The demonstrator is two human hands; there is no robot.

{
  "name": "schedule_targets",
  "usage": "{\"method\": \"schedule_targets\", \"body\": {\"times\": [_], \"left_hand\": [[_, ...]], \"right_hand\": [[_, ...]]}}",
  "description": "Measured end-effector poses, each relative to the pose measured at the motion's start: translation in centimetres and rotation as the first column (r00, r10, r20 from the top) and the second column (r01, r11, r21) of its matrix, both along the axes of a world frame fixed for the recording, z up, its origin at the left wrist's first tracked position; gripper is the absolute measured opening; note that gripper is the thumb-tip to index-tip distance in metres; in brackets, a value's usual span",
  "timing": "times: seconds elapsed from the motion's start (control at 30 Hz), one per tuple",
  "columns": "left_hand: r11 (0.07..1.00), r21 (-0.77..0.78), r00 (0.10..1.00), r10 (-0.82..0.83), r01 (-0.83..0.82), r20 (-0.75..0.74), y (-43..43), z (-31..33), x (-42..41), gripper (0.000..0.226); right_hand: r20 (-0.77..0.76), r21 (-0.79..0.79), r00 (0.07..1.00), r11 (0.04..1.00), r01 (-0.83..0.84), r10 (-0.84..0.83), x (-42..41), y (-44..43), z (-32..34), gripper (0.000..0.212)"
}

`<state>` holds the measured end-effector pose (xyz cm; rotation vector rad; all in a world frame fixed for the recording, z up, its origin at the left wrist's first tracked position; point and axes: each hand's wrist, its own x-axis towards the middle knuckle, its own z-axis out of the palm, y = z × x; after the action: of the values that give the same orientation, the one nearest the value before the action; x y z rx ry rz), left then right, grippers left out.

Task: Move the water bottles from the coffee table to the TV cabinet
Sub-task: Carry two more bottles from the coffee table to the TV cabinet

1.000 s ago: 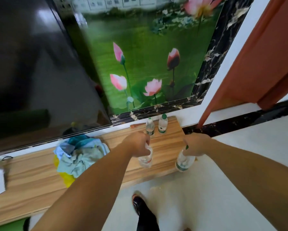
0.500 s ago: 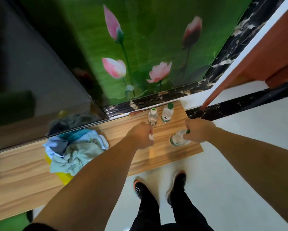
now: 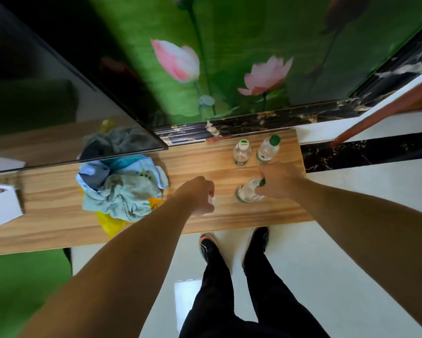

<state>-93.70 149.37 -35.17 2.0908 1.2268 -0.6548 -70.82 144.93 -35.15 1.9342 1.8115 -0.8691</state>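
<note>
Two clear water bottles stand upright at the back right of the wooden TV cabinet [image 3: 205, 167]: one with a white cap [image 3: 241, 152] and one with a green cap [image 3: 268, 149]. My right hand [image 3: 277, 185] is closed around the neck of a third, green-capped bottle [image 3: 247, 191], which leans left over the cabinet top. My left hand [image 3: 197, 196] is closed on a fourth bottle [image 3: 213, 203]; only a pale sliver of that one shows under my fingers.
A heap of light blue cloths on a yellow bag [image 3: 122, 189] lies on the cabinet to the left. A white box [image 3: 0, 206] sits at the far left. The TV screen [image 3: 46, 93] overhangs the cabinet's back. My feet [image 3: 234, 245] stand at its front edge.
I have stepped closer and look more steeply down. Both hands with their bottles have moved from the cabinet's front edge to over its top, nearer the two standing bottles.
</note>
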Motion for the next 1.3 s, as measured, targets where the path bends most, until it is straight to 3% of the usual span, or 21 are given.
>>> {"method": "schedule_targets", "body": {"times": [0.3, 0.4, 0.5, 0.63, 0.9, 1.13, 1.23, 1.3], "left_hand": [[0.998, 0.003, 0.998, 0.059, -0.059, 0.038, 1.7, -2.9, 3.2, 0.032], [0.999, -0.01, 0.997, 0.053, -0.053, 0.061, 1.7, -4.1, 5.0, 0.032], [0.998, -0.034, 0.997, 0.048, -0.045, 0.068, 1.4, -4.9, 6.7, 0.033], [0.995, -0.078, 0.996, 0.062, -0.057, 0.067, 0.3, -6.3, 8.2, 0.034], [0.984, -0.129, 0.988, 0.134, -0.124, 0.071, -1.0, -8.0, 8.6, 0.031], [0.978, -0.106, 0.978, 0.191, -0.181, 0.085, -0.1, -8.4, 9.4, 0.032], [0.958, -0.095, 0.952, 0.282, -0.272, 0.119, 0.3, -9.1, 9.6, 0.033], [0.899, -0.109, 0.888, 0.436, -0.424, 0.149, 0.3, -9.7, 9.7, 0.032]], "right_hand": [[0.003, 0.087, 0.997, 0.993, 0.078, -0.078, 2.4, 0.0, -2.4, 0.037], [0.022, 0.115, 1.0, 0.993, 0.008, -0.01, 2.8, -0.4, -3.4, 0.039], [0.029, 0.099, 1.0, 0.995, 0.001, -0.004, 4.0, -1.0, -3.9, 0.041], [-0.008, 0.047, 0.991, 0.99, 0.131, -0.131, 4.8, -3.0, -5.1, 0.046], [-0.058, -0.051, 0.983, 0.984, 0.171, -0.174, 3.1, -4.1, -7.5, 0.035], [-0.068, 0.005, 0.98, 0.983, 0.186, -0.185, 3.6, -2.5, -7.9, 0.033], [-0.087, 0.047, 0.96, 0.961, 0.271, -0.266, 4.1, -1.8, -8.1, 0.031], [-0.102, 0.059, 0.939, 0.94, 0.336, -0.329, 4.5, -1.5, -8.2, 0.034]]}}
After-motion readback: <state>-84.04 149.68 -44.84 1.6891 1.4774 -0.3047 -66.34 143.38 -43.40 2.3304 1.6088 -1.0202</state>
